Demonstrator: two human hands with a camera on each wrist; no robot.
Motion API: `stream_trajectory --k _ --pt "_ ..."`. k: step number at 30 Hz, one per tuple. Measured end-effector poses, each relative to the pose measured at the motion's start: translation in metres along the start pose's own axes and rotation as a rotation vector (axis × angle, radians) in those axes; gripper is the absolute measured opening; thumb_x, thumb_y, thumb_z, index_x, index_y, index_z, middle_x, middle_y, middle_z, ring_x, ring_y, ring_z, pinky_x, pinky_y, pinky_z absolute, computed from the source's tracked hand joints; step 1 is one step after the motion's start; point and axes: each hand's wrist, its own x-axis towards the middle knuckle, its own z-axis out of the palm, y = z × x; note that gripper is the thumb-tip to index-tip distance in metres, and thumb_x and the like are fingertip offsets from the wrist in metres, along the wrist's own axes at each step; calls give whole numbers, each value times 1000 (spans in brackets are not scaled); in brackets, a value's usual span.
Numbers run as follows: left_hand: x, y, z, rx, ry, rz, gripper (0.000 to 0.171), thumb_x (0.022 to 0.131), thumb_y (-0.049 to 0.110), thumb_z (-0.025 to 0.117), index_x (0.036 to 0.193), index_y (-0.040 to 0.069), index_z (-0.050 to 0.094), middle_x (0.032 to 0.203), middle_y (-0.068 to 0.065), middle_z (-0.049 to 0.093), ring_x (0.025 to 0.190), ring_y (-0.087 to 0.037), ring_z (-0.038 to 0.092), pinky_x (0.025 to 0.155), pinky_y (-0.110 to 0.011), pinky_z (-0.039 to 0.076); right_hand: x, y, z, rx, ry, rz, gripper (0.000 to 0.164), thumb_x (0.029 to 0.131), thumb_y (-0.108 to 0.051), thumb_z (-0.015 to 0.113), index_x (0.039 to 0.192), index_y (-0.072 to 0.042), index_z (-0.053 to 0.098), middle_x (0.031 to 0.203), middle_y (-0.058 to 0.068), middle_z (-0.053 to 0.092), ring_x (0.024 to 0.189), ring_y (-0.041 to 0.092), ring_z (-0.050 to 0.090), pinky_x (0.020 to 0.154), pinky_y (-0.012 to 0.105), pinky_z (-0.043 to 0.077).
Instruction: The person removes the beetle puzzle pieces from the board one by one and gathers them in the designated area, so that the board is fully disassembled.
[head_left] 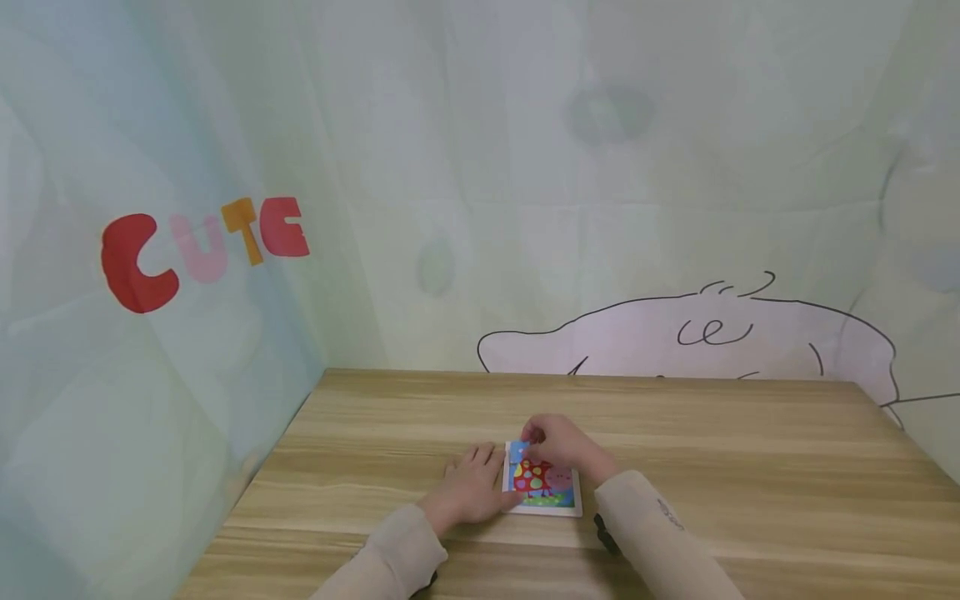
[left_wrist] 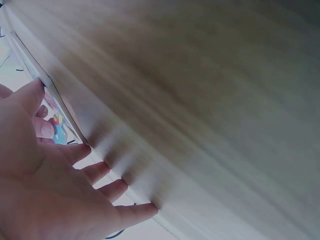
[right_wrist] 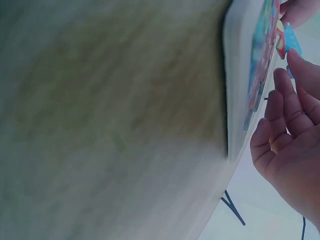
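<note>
A small jigsaw puzzle [head_left: 551, 500] of a red spotted ladybug lies flat on the table in a white frame [right_wrist: 235, 75]. My right hand [head_left: 564, 443] is over the puzzle's top edge, pinching a blue-and-red puzzle piece [right_wrist: 291, 42] between thumb and fingertips. In the right wrist view that piece stands tilted above the picture. My left hand [head_left: 472, 490] lies at the puzzle's left side, fingers spread with their tips on the tabletop. Its thumb [left_wrist: 34, 92] presses at the frame's near edge. The right hand hides part of the puzzle's upper area.
The wood-grain table [head_left: 360, 467] stretches out on both sides of the puzzle. Behind it hangs a pale cloth backdrop [head_left: 465, 167] with a line-drawn animal. Coloured letters [head_left: 138, 262] mark the left side cloth.
</note>
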Motion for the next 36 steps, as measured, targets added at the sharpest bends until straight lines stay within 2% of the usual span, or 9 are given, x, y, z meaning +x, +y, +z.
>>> stream_trajectory --k 8,14,21,25,36 --pt "1 -1 0 -8 -8 1 78 90 57 55 146 5 39 152 -19 33 141 -43 26 105 -72 21 0 0 -1 48 13 18 6 89 -12 69 94 -10 67 88 0 64 81 14 58 78 32 53" --pt "1 -1 1 2 -13 -9 79 90 57 55 146 5 39 153 -18 32 141 -42 26 105 -70 22 -2 2 -8 47 72 12 5 90 -10 67 94 -10 70 87 -1 65 82 13 59 78 34 52" --pt "2 -1 2 13 -1 -10 79 89 57 57 145 4 40 152 -18 33 141 -41 27 106 -69 22 -12 14 -32 26 144 19 7 91 -12 66 96 -10 70 91 0 67 86 15 59 81 36 52" --pt "2 -1 2 19 7 -11 80 89 56 57 145 3 40 152 -18 33 141 -40 26 107 -68 22 -18 27 -49 22 177 34 8 91 -10 65 97 -6 70 91 3 66 85 18 59 79 35 52" --pt "4 -4 6 23 11 -7 80 89 56 58 146 4 39 153 -18 32 142 -40 26 107 -70 19 -35 63 -81 14 204 89 11 91 -10 64 99 -2 67 94 7 66 89 22 59 79 38 52"
